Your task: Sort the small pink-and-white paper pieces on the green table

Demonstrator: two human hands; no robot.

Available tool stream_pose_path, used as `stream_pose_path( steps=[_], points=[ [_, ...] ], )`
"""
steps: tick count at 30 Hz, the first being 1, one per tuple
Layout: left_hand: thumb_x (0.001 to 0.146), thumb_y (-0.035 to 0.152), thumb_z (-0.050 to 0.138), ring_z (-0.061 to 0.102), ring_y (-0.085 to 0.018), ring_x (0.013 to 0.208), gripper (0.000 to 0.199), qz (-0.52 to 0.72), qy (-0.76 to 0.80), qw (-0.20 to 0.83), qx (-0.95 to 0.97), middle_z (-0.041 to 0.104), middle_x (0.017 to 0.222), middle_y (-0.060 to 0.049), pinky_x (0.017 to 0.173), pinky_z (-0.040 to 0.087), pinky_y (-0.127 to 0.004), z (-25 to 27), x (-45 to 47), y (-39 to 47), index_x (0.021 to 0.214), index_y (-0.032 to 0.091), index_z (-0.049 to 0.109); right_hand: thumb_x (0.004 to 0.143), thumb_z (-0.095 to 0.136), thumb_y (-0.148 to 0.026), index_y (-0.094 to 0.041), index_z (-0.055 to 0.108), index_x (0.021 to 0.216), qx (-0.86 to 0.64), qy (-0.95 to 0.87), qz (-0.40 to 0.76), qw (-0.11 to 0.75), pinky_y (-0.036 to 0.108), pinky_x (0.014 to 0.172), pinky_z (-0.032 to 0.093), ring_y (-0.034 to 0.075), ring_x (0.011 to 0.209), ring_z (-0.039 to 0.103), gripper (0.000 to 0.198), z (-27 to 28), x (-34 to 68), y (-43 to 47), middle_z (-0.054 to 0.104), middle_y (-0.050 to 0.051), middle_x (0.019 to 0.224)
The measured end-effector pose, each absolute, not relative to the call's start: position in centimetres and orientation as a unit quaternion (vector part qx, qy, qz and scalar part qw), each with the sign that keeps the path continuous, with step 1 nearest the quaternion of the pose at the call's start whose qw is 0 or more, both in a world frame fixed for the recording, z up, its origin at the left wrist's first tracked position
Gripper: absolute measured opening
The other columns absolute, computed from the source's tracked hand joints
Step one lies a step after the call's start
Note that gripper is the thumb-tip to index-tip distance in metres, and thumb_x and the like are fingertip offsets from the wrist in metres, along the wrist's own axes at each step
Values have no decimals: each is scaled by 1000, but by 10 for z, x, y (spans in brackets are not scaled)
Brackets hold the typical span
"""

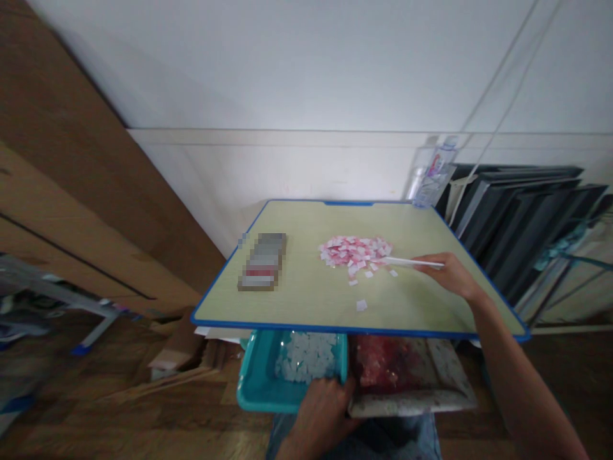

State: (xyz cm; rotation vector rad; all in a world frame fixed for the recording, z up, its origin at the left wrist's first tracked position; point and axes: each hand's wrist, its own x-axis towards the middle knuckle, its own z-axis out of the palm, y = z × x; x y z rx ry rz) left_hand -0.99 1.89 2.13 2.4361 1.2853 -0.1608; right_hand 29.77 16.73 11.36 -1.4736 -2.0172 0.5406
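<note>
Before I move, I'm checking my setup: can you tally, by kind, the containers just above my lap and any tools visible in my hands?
Teal tub: 1
Stained tray: 1
White tool, in the right hand: 1
Total: 3
</note>
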Motion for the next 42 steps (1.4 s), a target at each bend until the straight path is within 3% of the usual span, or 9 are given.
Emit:
stream_pose_path(
  steps=[7, 14, 19, 25, 36, 42],
  points=[
    [75, 44, 54, 55, -27, 73, 38, -44, 471, 202, 858, 59, 78, -8, 62, 39, -33, 19, -9, 18, 104, 19, 53, 72, 53, -43, -10, 68, 84, -561, -748, 205, 291, 30, 52, 46, 23, 63, 60, 38, 126, 310, 168, 69, 8, 74],
    [77, 43, 51, 55, -26, 72, 35, -49, 462, 199, 863, 60, 78, -8, 62, 40, -33, 21, -8, 18, 103, 20, 53, 73, 51, -39, -14, 69, 85, -544, -761, 199, 292, 32, 62, 48, 25, 71, 62, 33, 117, 293, 170, 69, 8, 83],
    [76, 46, 52, 55, -26, 71, 36, -48, 462, 188, 865, 60, 78, -7, 60, 40, -32, 21, -8, 18, 102, 20, 53, 71, 54, -40, -15, 70, 81, -526, -777, 239, 252, 31, 59, 49, 24, 66, 62, 30, 127, 300, 155, 70, 6, 77],
    [76, 45, 52, 55, -26, 71, 37, -53, 462, 180, 867, 59, 79, -7, 61, 40, -33, 18, -9, 18, 104, 20, 52, 72, 54, -40, -11, 68, 85, -572, -731, 181, 326, 30, 57, 47, 23, 67, 62, 34, 128, 308, 154, 69, 10, 79],
    [76, 45, 52, 55, -27, 72, 35, -49, 458, 191, 867, 60, 80, -7, 62, 40, -34, 21, -9, 18, 102, 21, 52, 73, 50, -41, -12, 69, 83, -545, -777, 183, 255, 30, 53, 46, 22, 61, 60, 36, 131, 295, 160, 69, 6, 72],
    [76, 43, 52, 55, -26, 72, 35, -53, 459, 185, 868, 60, 79, -7, 62, 40, -33, 21, -9, 18, 102, 20, 52, 73, 51, -40, -11, 68, 83, -552, -758, 179, 297, 30, 57, 47, 22, 65, 61, 35, 130, 293, 162, 69, 8, 75]
  ],
)
